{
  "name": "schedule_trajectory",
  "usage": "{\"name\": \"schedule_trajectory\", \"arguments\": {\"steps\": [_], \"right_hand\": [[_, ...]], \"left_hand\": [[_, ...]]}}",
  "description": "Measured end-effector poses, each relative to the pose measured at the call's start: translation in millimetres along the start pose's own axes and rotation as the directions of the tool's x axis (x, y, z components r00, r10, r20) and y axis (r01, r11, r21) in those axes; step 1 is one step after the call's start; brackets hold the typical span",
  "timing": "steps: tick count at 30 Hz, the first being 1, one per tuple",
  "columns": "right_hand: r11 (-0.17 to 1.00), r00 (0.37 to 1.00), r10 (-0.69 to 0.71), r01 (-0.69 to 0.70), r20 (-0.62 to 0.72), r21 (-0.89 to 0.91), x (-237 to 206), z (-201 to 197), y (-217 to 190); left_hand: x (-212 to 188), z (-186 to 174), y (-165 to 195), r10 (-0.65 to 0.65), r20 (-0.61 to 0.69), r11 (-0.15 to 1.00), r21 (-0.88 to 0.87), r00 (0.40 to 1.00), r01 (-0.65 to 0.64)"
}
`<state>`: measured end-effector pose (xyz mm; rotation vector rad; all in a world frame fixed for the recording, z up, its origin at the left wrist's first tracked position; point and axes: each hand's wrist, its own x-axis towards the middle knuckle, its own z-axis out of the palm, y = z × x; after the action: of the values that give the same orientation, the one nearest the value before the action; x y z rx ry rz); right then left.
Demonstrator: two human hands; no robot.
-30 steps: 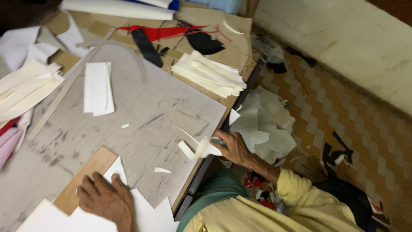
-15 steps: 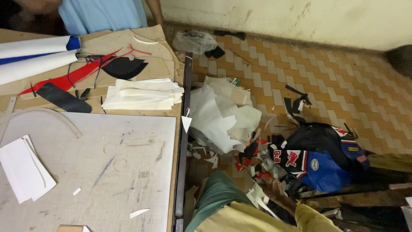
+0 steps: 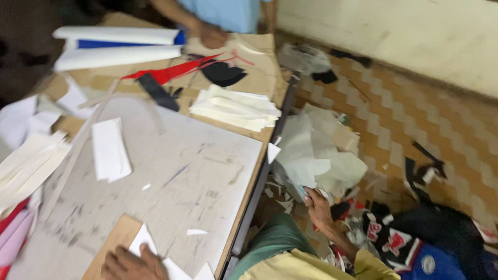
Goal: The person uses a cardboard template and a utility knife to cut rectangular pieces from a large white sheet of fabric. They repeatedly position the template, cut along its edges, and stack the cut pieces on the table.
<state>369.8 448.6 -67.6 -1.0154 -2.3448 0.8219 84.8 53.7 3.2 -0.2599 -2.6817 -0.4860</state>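
My right hand (image 3: 317, 205) hangs off the surface's (image 3: 171, 171) edge, fingers curled, grip unclear, paper scraps (image 3: 316, 155) just above it. Left hand (image 3: 129, 262) presses flat on white paper (image 3: 142, 239).

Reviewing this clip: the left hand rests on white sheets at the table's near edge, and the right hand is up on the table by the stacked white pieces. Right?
Not quite. In the head view the right hand is below the table edge, over the scrap pile on the floor. The left hand does rest on the white sheets.
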Motion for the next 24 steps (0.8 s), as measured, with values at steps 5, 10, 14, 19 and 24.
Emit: {"name": "schedule_trajectory", "arguments": {"steps": [5, 10, 14, 19, 24], "right_hand": [[0.900, 0.909, -0.408, 0.385, 0.086, 0.205, 76, 42, -121], [0.807, 0.802, -0.549, 0.435, 0.236, 0.400, 104, 100, -216], [0.624, 0.613, -0.775, 0.705, 0.153, 0.337, 109, 129, -247], [0.587, 0.555, -0.809, 0.771, 0.193, 0.247, 110, 134, -247], [0.608, 0.590, -0.790, 0.722, 0.165, 0.331, 112, 138, -241]], "left_hand": [[-3, 17, -10, -0.064, -0.016, 0.996, -0.065, 0.998, 0.063], [-2, 17, -11, -0.102, -0.028, 0.994, -0.047, 0.994, 0.101], [1, 17, -11, -0.156, -0.004, 0.987, -0.046, 0.988, 0.155], [0, 21, -16, -0.175, -0.008, 0.983, -0.063, 0.985, 0.174], [1, 23, -18, -0.181, 0.000, 0.982, -0.060, 0.983, 0.181]]}}
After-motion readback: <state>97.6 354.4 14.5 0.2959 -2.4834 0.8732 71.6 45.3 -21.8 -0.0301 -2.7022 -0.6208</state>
